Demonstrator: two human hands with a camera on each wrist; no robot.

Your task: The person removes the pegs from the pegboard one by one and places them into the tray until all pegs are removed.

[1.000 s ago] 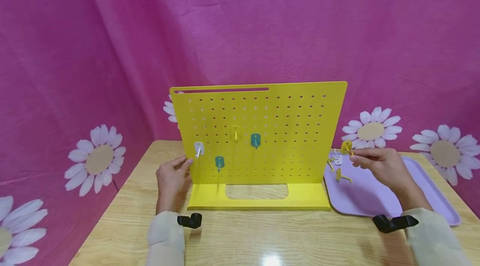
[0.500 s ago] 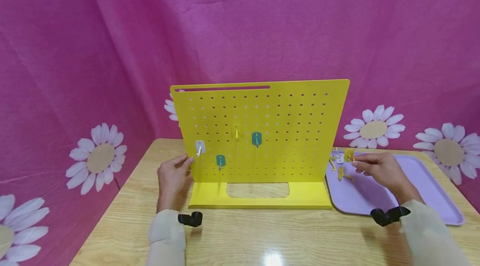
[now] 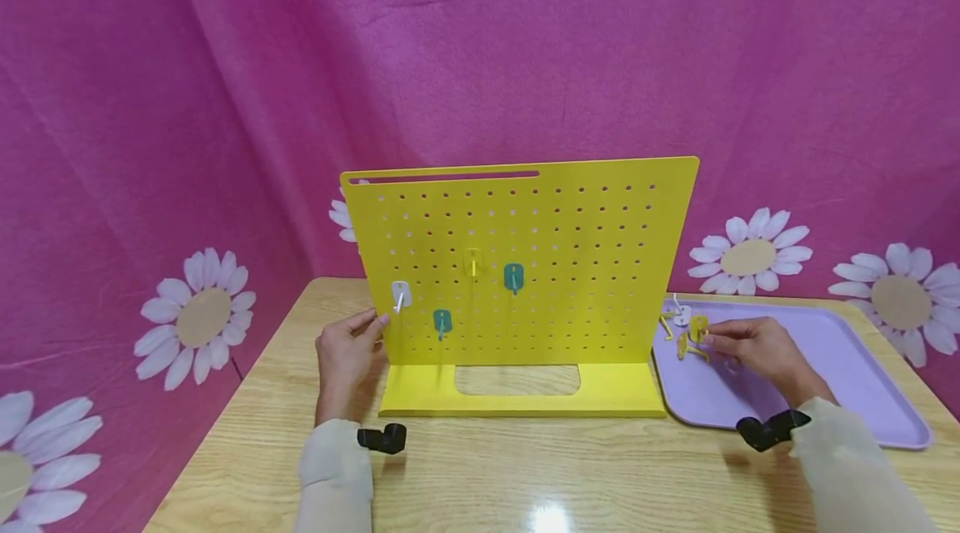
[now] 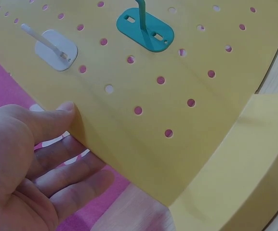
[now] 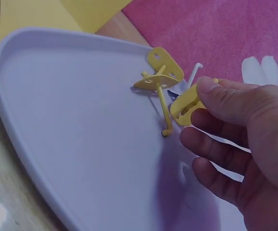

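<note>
A yellow pegboard (image 3: 585,266) stands upright on its base. My left hand (image 3: 347,362) pinches its left edge, thumb (image 4: 57,122) on the front face and the other fingers behind. Near that thumb a white hook (image 3: 401,294) hangs on the board. Two teal hooks, one of them the lower teal hook (image 3: 442,322), and a yellow hook (image 3: 472,262) are mounted farther in. Over the purple tray (image 3: 832,374), my right hand (image 3: 761,354) pinches another yellow hook (image 5: 187,107) between thumb and index finger. Beside it in the tray lie two more yellow hooks, including one tipped over (image 5: 160,83), and a white hook (image 3: 682,316).
The tray stands against the pegboard's right side on a wooden table (image 3: 465,475). A pink cloth (image 3: 525,57) with white flowers hangs behind and at the left. The board's base (image 3: 420,391) has a wide cut-out at its middle.
My right hand has lowered slightly toward the tray with the yellow hook, now close to the other hooks. My left hand keeps its grip on the board's edge. The view has shifted a little.
</note>
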